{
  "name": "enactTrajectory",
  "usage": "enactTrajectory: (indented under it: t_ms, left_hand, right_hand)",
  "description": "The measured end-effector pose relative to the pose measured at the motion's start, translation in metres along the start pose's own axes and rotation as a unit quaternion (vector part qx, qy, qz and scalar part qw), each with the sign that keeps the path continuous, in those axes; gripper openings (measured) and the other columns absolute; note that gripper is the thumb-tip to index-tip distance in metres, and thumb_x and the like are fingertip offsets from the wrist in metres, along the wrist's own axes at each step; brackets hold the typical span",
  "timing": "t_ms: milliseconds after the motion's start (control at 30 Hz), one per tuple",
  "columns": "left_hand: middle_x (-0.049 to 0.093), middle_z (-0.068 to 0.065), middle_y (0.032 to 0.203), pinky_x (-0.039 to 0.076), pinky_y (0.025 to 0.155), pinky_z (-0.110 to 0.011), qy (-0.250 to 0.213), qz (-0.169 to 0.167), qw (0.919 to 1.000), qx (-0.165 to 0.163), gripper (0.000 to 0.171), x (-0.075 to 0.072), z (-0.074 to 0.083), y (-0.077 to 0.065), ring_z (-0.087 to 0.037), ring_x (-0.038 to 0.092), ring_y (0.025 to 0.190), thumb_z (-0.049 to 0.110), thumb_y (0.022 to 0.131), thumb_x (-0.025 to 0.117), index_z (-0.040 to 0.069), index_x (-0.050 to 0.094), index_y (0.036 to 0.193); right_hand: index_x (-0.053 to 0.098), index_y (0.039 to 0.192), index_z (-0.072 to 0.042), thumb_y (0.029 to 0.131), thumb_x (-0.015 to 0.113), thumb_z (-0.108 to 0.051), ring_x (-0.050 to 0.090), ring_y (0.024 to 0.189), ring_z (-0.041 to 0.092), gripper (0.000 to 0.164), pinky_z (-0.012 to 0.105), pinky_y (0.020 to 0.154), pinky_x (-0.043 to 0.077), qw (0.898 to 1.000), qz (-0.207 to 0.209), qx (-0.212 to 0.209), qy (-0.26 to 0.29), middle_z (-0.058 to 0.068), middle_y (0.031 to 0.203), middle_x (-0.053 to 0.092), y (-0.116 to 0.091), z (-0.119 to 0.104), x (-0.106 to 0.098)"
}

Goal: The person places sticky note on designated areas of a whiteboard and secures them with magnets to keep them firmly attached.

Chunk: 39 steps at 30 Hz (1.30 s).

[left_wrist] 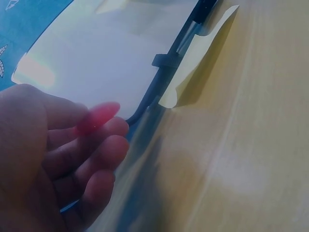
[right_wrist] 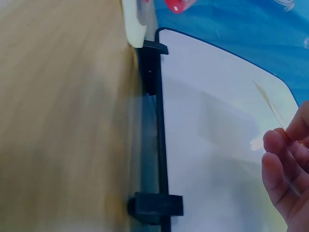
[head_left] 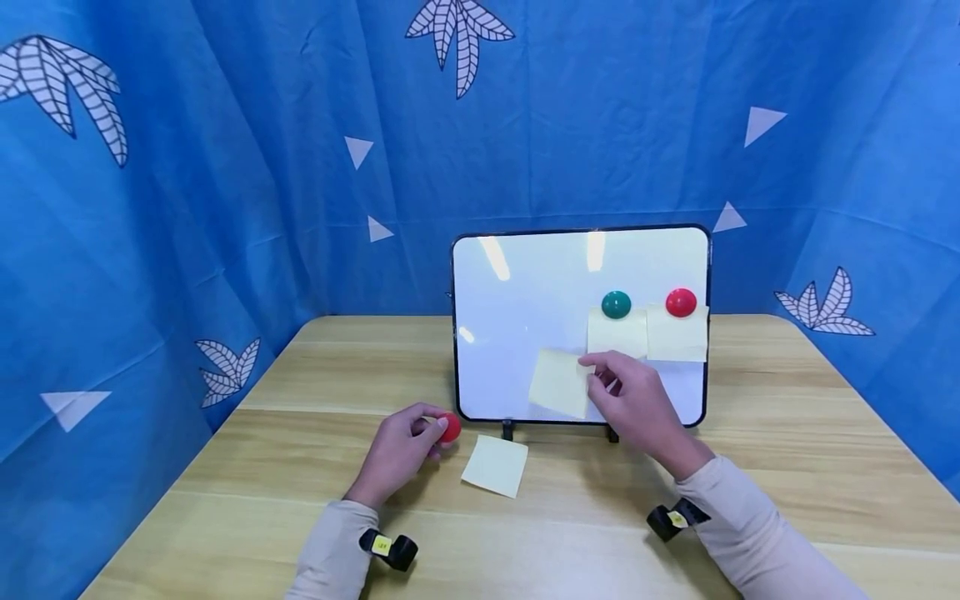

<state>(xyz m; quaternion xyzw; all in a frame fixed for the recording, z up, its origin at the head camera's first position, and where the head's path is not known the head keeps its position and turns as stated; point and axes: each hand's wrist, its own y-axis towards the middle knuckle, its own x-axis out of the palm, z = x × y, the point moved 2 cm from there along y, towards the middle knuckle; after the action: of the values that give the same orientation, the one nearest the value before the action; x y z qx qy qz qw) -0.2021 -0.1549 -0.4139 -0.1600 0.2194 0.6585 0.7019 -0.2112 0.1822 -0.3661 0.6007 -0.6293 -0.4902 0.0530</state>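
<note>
My left hand [head_left: 397, 447] pinches a round red magnet [head_left: 450, 428] between thumb and fingers, just left of the whiteboard's lower corner. Seen edge-on in the left wrist view, the magnet [left_wrist: 99, 117] sits at the fingertips. With thumb and forefinger my right hand [head_left: 637, 404] pinches a pale yellow sticky note [head_left: 557, 385] by its right edge, in front of the whiteboard [head_left: 495, 325]. This note hangs slightly tilted, its top right corner close to another note [head_left: 618, 333] on the board. In the right wrist view the held note [right_wrist: 269, 102] shows as a thin sliver.
A green magnet [head_left: 617, 304] and another red magnet [head_left: 681, 302] sit at the tops of two notes on the board's right side. One loose note [head_left: 497, 467] lies on the wooden table [head_left: 360, 358] before the board. Black feet [head_left: 507, 431] support the board; blue curtains surround the table.
</note>
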Motion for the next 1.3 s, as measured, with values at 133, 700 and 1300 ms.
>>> enactTrajectory:
  t_ms: [133, 700, 1300]
  left_hand:
    - [0.070, -0.003, 0.082, 0.050, 0.055, -0.033, -0.008, -0.005, 0.9999, 0.008, 0.019, 0.000, 0.000, 0.000, -0.023, 0.065, 0.068, 0.026, 0.099, 0.065, 0.016, 0.070, 0.115]
    - [0.069, -0.004, 0.083, 0.050, 0.058, -0.030, -0.008, 0.010, 0.9989, 0.046, 0.020, 0.002, 0.003, -0.002, -0.022, 0.065, 0.070, 0.028, 0.099, 0.066, 0.017, 0.070, 0.115]
    - [0.068, -0.004, 0.077, 0.048, 0.056, -0.028, 0.005, 0.015, 0.9971, 0.075, 0.015, 0.002, -0.001, -0.001, -0.018, 0.061, 0.066, 0.025, 0.099, 0.066, 0.019, 0.072, 0.112]
  right_hand:
    - [0.072, 0.110, -0.003, 0.090, 0.064, 0.005, 0.057, 0.066, 0.010, 0.023, 0.024, 0.061, 0.054, 1.000, 0.002, -0.002, 0.006, -0.003, 0.080, 0.062, 0.007, -0.002, -0.001]
    - [0.070, 0.116, -0.003, 0.095, 0.060, -0.002, 0.057, 0.072, 0.015, 0.023, 0.026, 0.061, 0.052, 0.998, 0.008, 0.051, -0.018, 0.002, 0.087, 0.064, 0.025, -0.005, -0.007]
    - [0.072, 0.115, -0.003, 0.099, 0.059, -0.006, 0.050, 0.071, 0.016, 0.021, 0.022, 0.058, 0.043, 0.998, 0.043, 0.041, -0.035, 0.003, 0.091, 0.062, 0.040, 0.000, -0.001]
